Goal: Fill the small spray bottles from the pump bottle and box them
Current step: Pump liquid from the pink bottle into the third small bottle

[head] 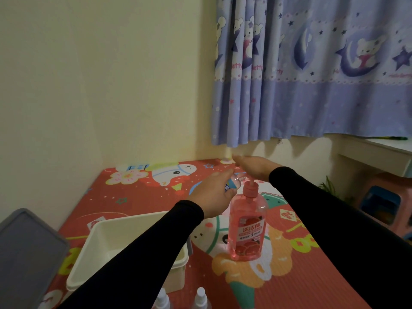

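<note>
Two capped spray bottles [180, 301] stand nearest, not yet boxed. Beyond them the white box [104, 244] shows nothing inside. Left hand [214, 192] grips a small bottle [233, 182] at the pump bottle [246, 228] spout. Right hand [254, 167] lies flat, fingers straight, over the pump head. Judgement: filling under way; boxing outstanding.

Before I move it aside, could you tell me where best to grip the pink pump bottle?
Grip the pump bottle round its wide body from the right: it stands upright, and the left hand crowds the left of the narrow pump head.
</note>
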Tool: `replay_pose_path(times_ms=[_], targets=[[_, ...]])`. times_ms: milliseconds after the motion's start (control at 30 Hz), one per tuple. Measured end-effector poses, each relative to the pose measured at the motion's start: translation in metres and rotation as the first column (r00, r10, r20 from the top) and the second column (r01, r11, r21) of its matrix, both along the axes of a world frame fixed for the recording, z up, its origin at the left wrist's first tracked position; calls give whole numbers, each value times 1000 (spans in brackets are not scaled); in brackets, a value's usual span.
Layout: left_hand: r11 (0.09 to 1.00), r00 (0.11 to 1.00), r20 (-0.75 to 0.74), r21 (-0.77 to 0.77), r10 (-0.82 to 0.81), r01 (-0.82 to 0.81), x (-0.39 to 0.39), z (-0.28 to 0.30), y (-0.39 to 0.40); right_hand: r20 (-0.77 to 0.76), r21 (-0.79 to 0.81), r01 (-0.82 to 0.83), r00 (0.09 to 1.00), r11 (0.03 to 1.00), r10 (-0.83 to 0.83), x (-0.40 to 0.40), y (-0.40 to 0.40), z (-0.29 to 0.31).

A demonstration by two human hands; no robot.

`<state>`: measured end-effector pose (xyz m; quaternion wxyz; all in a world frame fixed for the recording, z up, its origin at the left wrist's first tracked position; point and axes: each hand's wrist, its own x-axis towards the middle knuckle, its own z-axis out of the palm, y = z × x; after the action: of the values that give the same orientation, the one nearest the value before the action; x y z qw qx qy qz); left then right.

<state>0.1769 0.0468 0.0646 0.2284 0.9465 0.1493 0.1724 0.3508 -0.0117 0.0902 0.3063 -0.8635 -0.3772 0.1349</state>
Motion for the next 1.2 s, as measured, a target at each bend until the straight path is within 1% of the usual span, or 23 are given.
replay_pose_path(times_ms=[100,233,333,400,433,500,633,800,867,1000,1067,1133,1200], targets=[[1000,1000,-19,-11,2,-2,0,-7,-2,-30,44,-67,997,997,68,-3,5,-13],[1000,998,-64,-4,9,-9,-1,-9,-3,-58,31,-51,997,998,53,-19,-2,-9],[1000,998,-64,16,7,-6,-1,-5,0,-21,-18,-71,997,997,71,-20,-6,0],[1000,999,-35,13,0,1,-1,-2,2,51,-68,-83,995,994,87,-19,-5,7],[1000,1000,-27,15,-2,3,-1,-1,3,68,-73,-64,995,995,69,-17,-5,9],[1000,1000,-21,21,-3,3,-1,-1,3,62,-67,-41,997,997,45,-14,-3,8],[1000,999,-52,-7,6,-6,-1,-10,1,-2,-13,-78,997,997,78,-17,-1,-5],[1000,996,-87,17,4,-2,-1,-9,3,11,-38,-103,995,994,104,-19,-6,-3],[1000,997,-72,26,-4,6,-1,-4,5,35,-50,-109,993,993,111,-19,-6,5],[999,999,-32,50,-15,16,0,2,5,101,-83,-54,993,995,63,-14,-4,10],[999,999,-32,48,-13,14,0,-3,5,84,-81,-88,992,993,95,-13,-2,4],[999,999,-52,32,-8,10,0,-10,6,26,-43,-117,993,992,118,-16,-1,-1],[1000,998,-68,16,-6,7,-1,-14,6,-13,-20,-114,993,993,114,-18,-2,-4]])
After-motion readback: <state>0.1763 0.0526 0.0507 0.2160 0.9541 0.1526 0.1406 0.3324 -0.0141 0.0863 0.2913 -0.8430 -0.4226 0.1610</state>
